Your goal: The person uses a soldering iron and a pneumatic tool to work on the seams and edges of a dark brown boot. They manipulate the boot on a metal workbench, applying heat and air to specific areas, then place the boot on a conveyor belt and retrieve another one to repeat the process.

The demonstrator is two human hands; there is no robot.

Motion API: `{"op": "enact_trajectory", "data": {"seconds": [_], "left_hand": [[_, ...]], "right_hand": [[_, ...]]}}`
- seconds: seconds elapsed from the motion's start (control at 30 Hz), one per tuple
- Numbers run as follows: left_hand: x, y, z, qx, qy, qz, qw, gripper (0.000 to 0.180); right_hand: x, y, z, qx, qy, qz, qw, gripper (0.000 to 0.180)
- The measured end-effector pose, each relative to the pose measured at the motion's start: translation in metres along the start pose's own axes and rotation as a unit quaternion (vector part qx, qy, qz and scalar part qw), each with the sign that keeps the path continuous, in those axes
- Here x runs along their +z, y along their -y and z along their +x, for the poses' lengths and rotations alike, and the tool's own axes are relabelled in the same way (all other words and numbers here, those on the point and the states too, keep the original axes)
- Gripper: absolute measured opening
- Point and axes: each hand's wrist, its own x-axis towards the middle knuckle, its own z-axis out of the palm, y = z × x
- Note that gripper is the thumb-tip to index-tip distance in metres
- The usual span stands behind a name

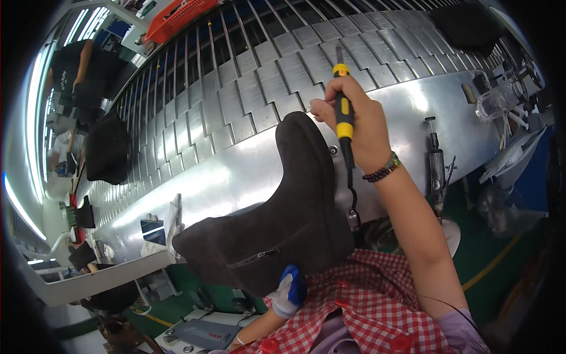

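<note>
A dark brown-black suede boot point(295, 200) lies across the near edge of the metal bench, toe pointing away and shaft to the left. A short zipper point(259, 257) shows on its side. My left hand point(290, 294), in a white and blue glove, curls against the boot's near edge beside the zipper and grips it. Bare and wearing a beaded bracelet, my right hand point(362, 121) is wrapped round a black and yellow corded soldering iron point(344, 112), metal tip pointing away over the slats. A tiny white bit shows by its thumb; I cannot make it out.
A slatted metal conveyor point(259, 88) runs behind the bench, carrying dark boots point(108, 147) at left and another dark item point(469, 26) at far right. An air tool point(436, 168) hangs right. An orange basket point(177, 17) stands beyond. Another person point(79, 71) is at far left.
</note>
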Motion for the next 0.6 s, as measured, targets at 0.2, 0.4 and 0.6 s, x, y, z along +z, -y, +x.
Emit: {"op": "enact_trajectory", "data": {"seconds": [0.2,0.4,0.6], "left_hand": [[-0.008,-0.005,0.023,0.142,-0.014,0.092,0.985,0.008],[-0.021,-0.032,0.042,0.147,-0.021,0.079,0.986,0.012],[-0.017,-0.020,0.033,0.227,-0.099,0.147,0.958,0.036]], "right_hand": [[-0.047,0.005,-0.078,-0.053,-0.009,-0.154,0.987,0.021],[-0.069,-0.022,-0.120,-0.068,0.034,-0.222,0.972,0.028],[-0.069,-0.028,-0.122,-0.066,0.020,-0.223,0.972,0.025]]}}
